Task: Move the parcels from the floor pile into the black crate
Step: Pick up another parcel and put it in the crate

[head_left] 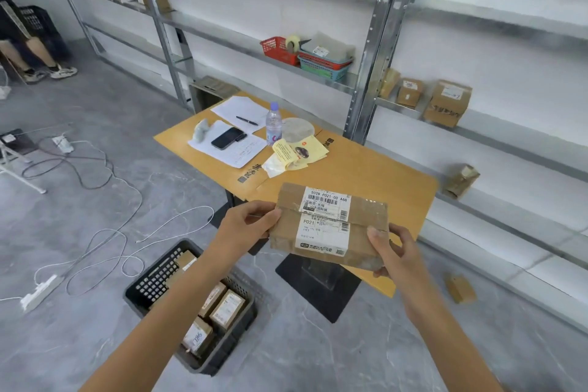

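Note:
A brown cardboard parcel [329,224] with a white shipping label is held up in front of me, over the near edge of the table. My left hand [246,224] grips its left end, thumb on top. My right hand [393,248] grips its lower right corner. Below my left forearm, on the floor, stands the black crate [152,286] with several small brown parcels inside. One small brown parcel [459,288] lies on the floor at the right, near the shelving.
A cardboard-topped table [366,165] carries papers, a phone, a pen and a water bottle [273,122]. Metal shelving [375,41] along the wall holds baskets and boxes. Cables and power strips [39,291] trail across the floor at left. A person sits far left.

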A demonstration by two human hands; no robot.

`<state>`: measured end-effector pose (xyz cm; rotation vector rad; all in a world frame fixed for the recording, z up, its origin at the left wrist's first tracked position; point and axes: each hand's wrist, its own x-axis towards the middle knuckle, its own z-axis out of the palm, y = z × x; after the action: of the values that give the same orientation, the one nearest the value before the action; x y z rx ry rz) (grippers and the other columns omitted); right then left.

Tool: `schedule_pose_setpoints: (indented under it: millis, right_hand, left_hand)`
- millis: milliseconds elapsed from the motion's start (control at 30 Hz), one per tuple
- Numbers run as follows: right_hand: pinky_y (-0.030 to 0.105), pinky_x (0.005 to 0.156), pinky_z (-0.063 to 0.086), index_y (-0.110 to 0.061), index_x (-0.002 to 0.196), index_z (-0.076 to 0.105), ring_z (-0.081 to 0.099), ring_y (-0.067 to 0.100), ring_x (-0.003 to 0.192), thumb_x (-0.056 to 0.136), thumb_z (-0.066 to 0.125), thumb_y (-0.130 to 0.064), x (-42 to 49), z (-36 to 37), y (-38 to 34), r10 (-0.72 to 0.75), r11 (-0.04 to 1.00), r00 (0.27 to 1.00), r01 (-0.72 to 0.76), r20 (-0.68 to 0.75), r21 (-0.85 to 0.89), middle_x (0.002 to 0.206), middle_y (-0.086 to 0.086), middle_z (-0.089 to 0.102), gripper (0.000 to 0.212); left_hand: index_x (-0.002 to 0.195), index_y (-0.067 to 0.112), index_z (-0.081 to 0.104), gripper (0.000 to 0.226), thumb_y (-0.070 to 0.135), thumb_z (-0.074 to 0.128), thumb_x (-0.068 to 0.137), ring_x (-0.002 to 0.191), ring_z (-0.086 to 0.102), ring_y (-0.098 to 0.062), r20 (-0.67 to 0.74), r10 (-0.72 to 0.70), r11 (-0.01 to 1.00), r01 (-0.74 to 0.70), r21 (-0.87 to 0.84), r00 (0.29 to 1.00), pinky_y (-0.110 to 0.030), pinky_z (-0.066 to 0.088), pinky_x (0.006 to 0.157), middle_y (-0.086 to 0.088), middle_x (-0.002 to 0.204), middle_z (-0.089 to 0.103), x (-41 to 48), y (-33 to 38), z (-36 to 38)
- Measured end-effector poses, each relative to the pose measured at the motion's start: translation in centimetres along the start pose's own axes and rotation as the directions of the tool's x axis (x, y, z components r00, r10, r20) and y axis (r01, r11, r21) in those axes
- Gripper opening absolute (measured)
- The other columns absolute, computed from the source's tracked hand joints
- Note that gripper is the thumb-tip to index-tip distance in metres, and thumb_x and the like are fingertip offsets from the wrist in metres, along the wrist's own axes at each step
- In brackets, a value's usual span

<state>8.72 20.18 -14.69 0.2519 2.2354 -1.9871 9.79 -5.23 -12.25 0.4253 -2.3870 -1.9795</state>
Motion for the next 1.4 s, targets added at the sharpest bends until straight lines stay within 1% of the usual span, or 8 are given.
schedule_pose_setpoints:
  millis: [267, 433, 567, 700, 900, 1033, 1167, 1400]
  right_hand:
    - [0.015, 0.058, 0.050, -0.031, 0.117, 0.047, 0.069, 0.000, 0.072, 0.088, 0.059, -0.044, 1.2, 10.8, -0.4, 0.069, 0.997, 0.996, -0.067, 0.059, -0.025, 0.081, -0.015, 0.074, 0.034]
    - [0.033, 0.082, 0.055, -0.021, 0.126, 0.045, 0.066, 0.016, 0.095, 0.094, 0.055, -0.031, -0.3, 20.8, -1.2, 0.136, 0.990, 0.988, -0.139, 0.079, 0.033, 0.106, 0.001, 0.068, 0.036]
    - [0.033, 0.086, 0.055, -0.017, 0.133, 0.044, 0.065, 0.020, 0.103, 0.092, 0.059, -0.024, -1.8, 27.4, -1.4, 0.162, 0.985, 0.979, -0.167, 0.127, 0.032, 0.115, 0.009, 0.063, 0.044]
    - [0.041, 0.094, 0.052, -0.020, 0.130, 0.048, 0.063, 0.019, 0.104, 0.087, 0.064, -0.030, -2.4, 31.9, -0.5, 0.193, 0.981, 0.977, -0.194, 0.089, 0.003, 0.111, 0.003, 0.065, 0.048]
    - [0.038, 0.087, 0.054, -0.021, 0.128, 0.049, 0.064, 0.021, 0.100, 0.085, 0.067, -0.031, 0.1, 34.4, 1.4, 0.260, 0.965, 0.963, -0.262, 0.064, 0.011, 0.106, 0.002, 0.068, 0.047]
    - [0.031, 0.075, 0.056, -0.020, 0.132, 0.045, 0.066, 0.018, 0.097, 0.083, 0.070, -0.024, 3.7, 35.4, 2.7, 0.310, 0.951, 0.945, -0.310, 0.106, -0.010, 0.104, 0.006, 0.068, 0.055]
    - [0.021, 0.062, 0.056, -0.021, 0.138, 0.038, 0.067, 0.017, 0.095, 0.082, 0.072, -0.020, 6.6, 37.3, 4.2, 0.387, 0.920, 0.908, -0.392, 0.163, -0.002, 0.110, 0.010, 0.064, 0.065]
    - [0.020, 0.058, 0.056, -0.021, 0.132, 0.039, 0.068, 0.019, 0.092, 0.083, 0.070, -0.011, 8.9, 43.3, 8.0, 0.528, 0.843, 0.837, -0.537, 0.145, 0.033, 0.109, 0.008, 0.065, 0.059]
  left_hand:
    - [0.105, 0.017, 0.071, 0.018, 0.019, 0.062, 0.089, 0.096, 0.067, -0.020, 0.019, -0.051, 0.998, 0.051, -0.029, 0.999, -0.020, 0.057, 0.076, -0.005, 0.100, 0.072, 3.6, -3.8, -10.4]
    - [0.098, 0.031, 0.069, 0.016, 0.020, 0.061, 0.089, 0.096, 0.066, -0.015, 0.083, -0.034, 0.999, 0.032, 0.025, 0.996, -0.033, 0.053, 0.089, 0.004, 0.101, 0.071, 5.2, -6.0, -20.0]
    - [0.109, 0.023, 0.067, 0.021, 0.017, 0.060, 0.090, 0.094, 0.064, -0.010, 0.100, -0.039, 0.993, 0.027, 0.118, 0.994, -0.028, 0.049, 0.090, 0.002, 0.108, 0.070, 6.5, -7.5, -27.2]
    - [0.115, 0.018, 0.066, 0.026, 0.016, 0.060, 0.090, 0.099, 0.063, -0.013, 0.120, -0.061, 0.978, 0.035, 0.205, 0.991, -0.029, 0.048, 0.090, 0.003, 0.111, 0.068, 8.5, -9.0, -31.2]
    - [0.107, 0.014, 0.067, 0.021, 0.018, 0.063, 0.088, 0.098, 0.064, -0.016, 0.125, -0.142, 0.944, 0.096, 0.317, 0.982, -0.034, 0.050, 0.092, 0.000, 0.105, 0.068, 12.8, -11.7, -32.0]
    - [0.090, 0.025, 0.066, 0.004, 0.024, 0.064, 0.087, 0.091, 0.064, -0.010, 0.121, -0.189, 0.912, 0.128, 0.390, 0.975, -0.027, 0.050, 0.083, 0.008, 0.092, 0.068, 16.1, -13.3, -31.9]
    - [0.079, 0.032, 0.060, 0.011, 0.025, 0.064, 0.087, 0.078, 0.059, 0.003, 0.101, -0.207, 0.880, 0.140, 0.454, 0.973, -0.012, 0.041, 0.065, 0.019, 0.083, 0.062, 19.1, -15.0, -32.7]
    - [0.096, 0.021, 0.065, 0.011, 0.022, 0.055, 0.091, 0.085, 0.057, -0.004, 0.110, -0.271, 0.849, 0.183, 0.495, 0.956, -0.008, 0.037, 0.066, 0.010, 0.094, 0.063, 23.3, -20.2, -36.3]
